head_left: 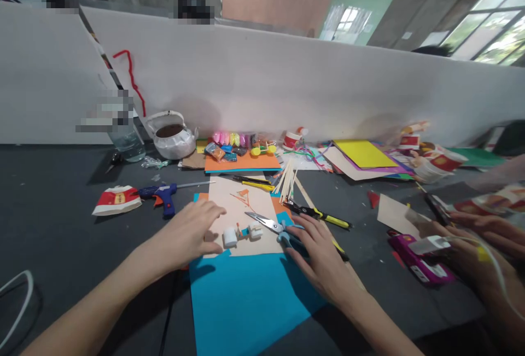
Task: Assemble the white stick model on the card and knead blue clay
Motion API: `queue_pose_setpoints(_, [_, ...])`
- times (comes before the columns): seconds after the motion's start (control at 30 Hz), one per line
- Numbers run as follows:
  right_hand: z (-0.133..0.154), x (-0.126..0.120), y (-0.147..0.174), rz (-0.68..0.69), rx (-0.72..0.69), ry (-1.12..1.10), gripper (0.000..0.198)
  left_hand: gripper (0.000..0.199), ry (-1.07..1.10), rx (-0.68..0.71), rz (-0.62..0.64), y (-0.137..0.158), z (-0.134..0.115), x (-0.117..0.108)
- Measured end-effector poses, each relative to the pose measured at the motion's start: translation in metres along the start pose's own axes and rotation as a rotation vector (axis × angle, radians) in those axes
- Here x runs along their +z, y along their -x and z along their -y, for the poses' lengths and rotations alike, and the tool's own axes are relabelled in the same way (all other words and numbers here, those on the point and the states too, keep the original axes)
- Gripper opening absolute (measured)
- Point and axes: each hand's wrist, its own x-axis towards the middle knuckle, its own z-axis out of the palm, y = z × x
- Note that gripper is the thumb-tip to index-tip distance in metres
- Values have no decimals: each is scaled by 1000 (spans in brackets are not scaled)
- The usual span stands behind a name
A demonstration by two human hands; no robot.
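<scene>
Your left hand [191,233] lies flat on the paper sheet [241,208], just left of the small model [241,234] on it. Your right hand [318,255] rests on the handles of the scissors [270,225], right of the model. The glue gun [162,194] lies left of the sheet, the sticks [287,178] behind it to the right. Behind all stands the kettle [172,137], near the partition wall [287,82]. Another person's hands [463,235] are far right.
</scene>
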Motion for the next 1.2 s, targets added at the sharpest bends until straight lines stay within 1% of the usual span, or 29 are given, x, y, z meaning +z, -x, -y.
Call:
queue_pose_setpoints(0.03, [1,0,-9,51,-18,13,30,51,-11,-9,36,-4,2,11])
queue_pose_setpoints(0.1, [3,1,-27,163,-48,39,37,46,-19,-8,50,-11,5,30])
queue_pose_setpoints(0.13, [4,3,-36,199,-64,39,41,43,-20,-9,49,-14,6,37])
queue_pose_setpoints(0.23, [6,9,-59,253,-124,16,58,34,-19,-19,48,-23,5,48])
queue_pose_setpoints(0.3, [7,14,-68,272,-164,-2,60,30,-19,-30,48,-26,3,49])
queue_pose_setpoints(0.4, [5,20,-75,271,-198,-20,45,22,-15,-43,42,-28,-2,48])
queue_pose_setpoints(0.47, [3,23,-76,254,-201,-22,41,18,-9,-45,30,-31,-3,46])
queue_pose_setpoints(0.57, [1,29,-80,214,-182,-14,44,18,7,-39,3,-38,1,41])
queue_pose_setpoints(0.67, [3,37,-85,183,-161,-5,40,20,33,-28,-13,-44,9,40])
queue_pose_setpoints(0.77, [4,40,-87,178,-149,5,46,24,72,-18,-12,-46,18,44])
queue_pose_setpoints(0.83, [1,36,-85,180,-135,19,49,31,100,-14,-8,-45,24,46])
queue_pose_setpoints(0.93, [-8,22,-71,167,-79,62,40,40,131,-19,6,-42,30,47])
queue_pose_setpoints(1.03, [-17,9,-45,155,7,115,28,33,152,-28,21,-43,32,46])
queue_pose_setpoints(1.1, [-21,6,-23,170,47,136,23,25,162,-32,22,-44,30,46])
queue_pose_setpoints(1.2, [-27,8,6,188,94,143,26,21,171,-34,12,-47,28,48])
